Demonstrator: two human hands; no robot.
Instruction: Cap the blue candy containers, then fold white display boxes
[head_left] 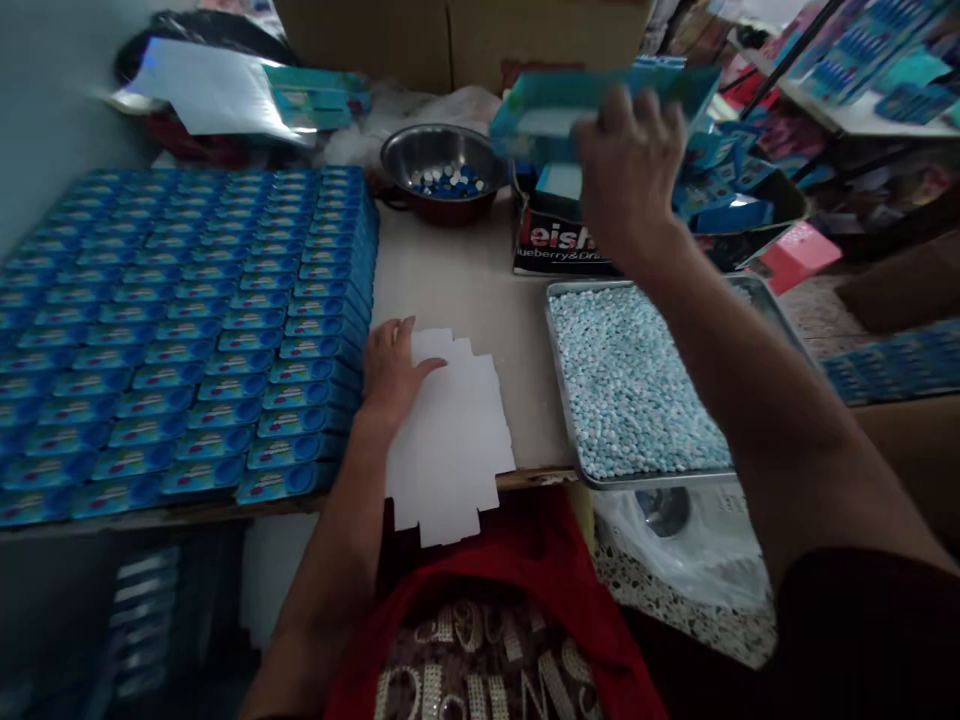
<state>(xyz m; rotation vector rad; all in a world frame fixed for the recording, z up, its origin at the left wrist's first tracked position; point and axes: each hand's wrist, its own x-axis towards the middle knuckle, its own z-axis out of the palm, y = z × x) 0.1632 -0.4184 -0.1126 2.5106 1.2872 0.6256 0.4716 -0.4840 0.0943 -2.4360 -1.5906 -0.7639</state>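
Note:
My left hand [390, 375] is at the upper left edge of a flat white cardboard carton blank [454, 430]. Its thumb stretches over the top face, while the other fingers curl along the edge. The blank lies on the table with its near end jutting past the front edge. High at the back right, my right hand [634, 165] is closed on a teal printed carton [540, 105], blurred by motion. This carton is above an open black box [559, 250] filled with blue and teal packets.
Rows of small blue boxes [202, 330] cover the left side. A metal bowl [442, 205] with white and blue pieces stands at the back. On the right, a metal tray [566, 400] holds pale blue and white candy-like pieces. Large brown cardboard [510, 35] stands behind.

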